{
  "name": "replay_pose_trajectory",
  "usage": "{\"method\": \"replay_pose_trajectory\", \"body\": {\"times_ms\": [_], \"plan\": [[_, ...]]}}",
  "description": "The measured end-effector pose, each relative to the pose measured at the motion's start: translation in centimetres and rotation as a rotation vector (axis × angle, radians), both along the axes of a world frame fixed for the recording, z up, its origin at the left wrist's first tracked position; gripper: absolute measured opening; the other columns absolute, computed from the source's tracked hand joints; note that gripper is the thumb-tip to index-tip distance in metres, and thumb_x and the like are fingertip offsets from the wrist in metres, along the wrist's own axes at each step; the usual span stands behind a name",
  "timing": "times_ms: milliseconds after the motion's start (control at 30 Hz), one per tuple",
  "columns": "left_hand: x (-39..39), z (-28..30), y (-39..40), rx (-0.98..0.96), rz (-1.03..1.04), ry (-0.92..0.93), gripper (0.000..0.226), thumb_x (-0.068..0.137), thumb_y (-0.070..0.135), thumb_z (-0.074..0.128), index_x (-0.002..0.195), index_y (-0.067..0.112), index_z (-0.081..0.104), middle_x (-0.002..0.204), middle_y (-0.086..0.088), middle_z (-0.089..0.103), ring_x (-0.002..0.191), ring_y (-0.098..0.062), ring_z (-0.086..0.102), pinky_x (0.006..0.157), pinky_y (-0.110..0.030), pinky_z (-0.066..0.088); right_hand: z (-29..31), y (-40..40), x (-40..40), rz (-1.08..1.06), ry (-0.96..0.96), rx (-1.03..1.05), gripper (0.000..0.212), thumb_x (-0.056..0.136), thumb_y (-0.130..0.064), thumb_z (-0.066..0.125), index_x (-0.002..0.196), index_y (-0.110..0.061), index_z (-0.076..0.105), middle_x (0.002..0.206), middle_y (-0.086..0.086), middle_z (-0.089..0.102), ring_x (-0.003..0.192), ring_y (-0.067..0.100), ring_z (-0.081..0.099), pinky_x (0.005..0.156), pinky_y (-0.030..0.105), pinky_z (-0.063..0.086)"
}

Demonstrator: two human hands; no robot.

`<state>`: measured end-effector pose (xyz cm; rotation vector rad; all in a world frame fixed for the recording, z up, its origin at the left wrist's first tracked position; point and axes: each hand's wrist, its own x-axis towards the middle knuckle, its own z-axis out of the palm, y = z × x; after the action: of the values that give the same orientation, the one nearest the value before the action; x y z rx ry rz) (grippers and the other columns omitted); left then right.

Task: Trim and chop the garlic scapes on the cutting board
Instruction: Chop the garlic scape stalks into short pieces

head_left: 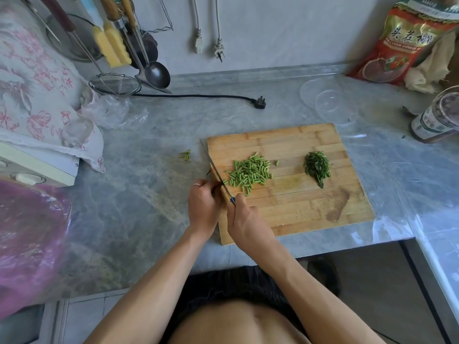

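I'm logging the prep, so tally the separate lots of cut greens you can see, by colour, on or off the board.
Light green heap on the cutting board: 1
Dark green heap on the board: 1
Green scraps on the counter, left of the board: 1
Total: 3

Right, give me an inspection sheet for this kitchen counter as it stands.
Surface: grey marble counter under clear plastic film; wooden cutting board lying flat on it.
Job's things: pile of chopped garlic scapes at the board's left; darker pile of sliced greens to its right; knife at the board's left edge.
Clutter: a few green trimmings on the counter off the board; plastic bag; clear lids; jar; red packet.
Hands: right hand grips the knife handle; left hand curled against the blade's left side.
Cables: black cord lying unplugged; two plugs hanging on the wall.
Surroundings: ladle, strainer, floral cloth.
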<state>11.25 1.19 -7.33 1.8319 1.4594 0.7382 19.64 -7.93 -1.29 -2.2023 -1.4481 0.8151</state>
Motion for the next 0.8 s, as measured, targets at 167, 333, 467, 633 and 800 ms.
{"method": "replay_pose_trajectory", "body": {"times_ms": [167,333,467,633,800], "plan": [[0.0,0.3,0.2,-0.017,0.008,0.002,0.025,0.084,0.023,0.050,0.080,0.014,0.074,0.079,-0.006,0.061,0.074,-0.020,0.059,0.062,-0.041,0.050,-0.5,1.7,0.0,-0.035,0.068,0.008,0.039,0.102,-0.044,0.019,0.100,-0.011,0.039,0.060,-0.001,0.037,0.043,0.015,0.031,0.043,0.026,0.019],[0.0,0.7,-0.3,0.001,0.013,-0.013,0.026,0.083,0.023,0.051,0.084,0.017,0.076,0.080,-0.004,0.061,0.074,-0.019,0.059,0.061,-0.034,0.047,0.0,0.1,-0.1,-0.034,0.039,0.011,0.062,0.098,-0.051,0.002,0.107,-0.005,0.043,0.064,0.006,0.046,0.043,0.022,0.039,0.040,0.028,0.023],[0.0,0.1,-0.2,0.008,0.013,0.034,0.016,0.086,0.011,0.059,0.082,0.016,0.074,0.082,-0.004,0.061,0.074,-0.021,0.060,0.061,-0.033,0.046,-0.1,1.6,0.8,-0.189,0.237,-0.001,0.026,0.104,-0.036,0.029,0.094,-0.014,0.041,0.076,0.011,0.057,0.066,0.038,0.053,0.054,0.037,0.037],[-0.1,0.3,-0.2,0.047,0.016,0.061,0.016,0.087,0.010,0.061,0.088,0.015,0.077,0.085,-0.005,0.062,0.075,-0.021,0.060,0.062,-0.034,0.049,0.2,1.3,0.7,-0.322,0.314,0.011,0.030,0.103,-0.038,0.027,0.082,-0.021,0.040,0.071,0.006,0.057,0.062,0.032,0.059,0.060,0.047,0.052],[-0.5,0.1,0.0,0.075,-0.020,0.089,0.015,0.087,0.011,0.061,0.085,0.012,0.076,0.084,-0.005,0.061,0.073,-0.021,0.059,0.061,-0.038,0.051,1.0,0.9,1.4,-0.283,0.333,0.047,0.029,0.104,-0.032,0.033,0.079,-0.018,0.037,0.067,0.004,0.053,0.058,0.022,0.048,0.058,0.036,0.038]]}}
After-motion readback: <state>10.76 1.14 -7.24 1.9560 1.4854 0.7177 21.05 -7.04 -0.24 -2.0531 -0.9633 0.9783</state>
